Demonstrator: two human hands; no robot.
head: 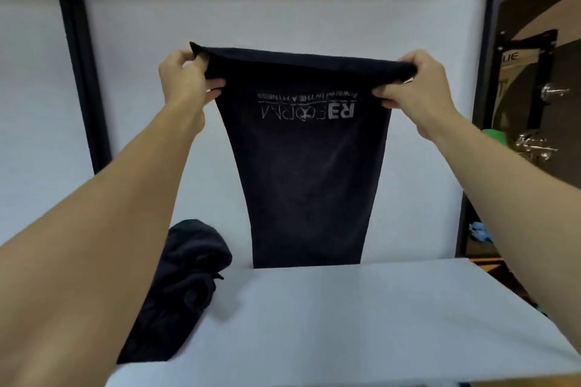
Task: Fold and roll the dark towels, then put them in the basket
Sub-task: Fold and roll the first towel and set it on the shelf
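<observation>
We see a smooth white backdrop panel (pixel 283 9) filling the far view, evenly lit, bounded by a black vertical frame post (pixel 78 56) at left and a second black upright post (pixel 485 72) at right. In front of it lies a flat white tabletop (pixel 345 324), its right edge running diagonally. Beyond the right post we note a dark brown surface (pixel 566 72) bearing a shiny metal knob (pixel 553 92), a bright green rounded object (pixel 495 137) just beside the post, and lower down a small pale blue item (pixel 479 232), too blurred to identify.

Dark navy towel (pixel 309 166) with pale grey lettering; white table (pixel 361 317).
</observation>
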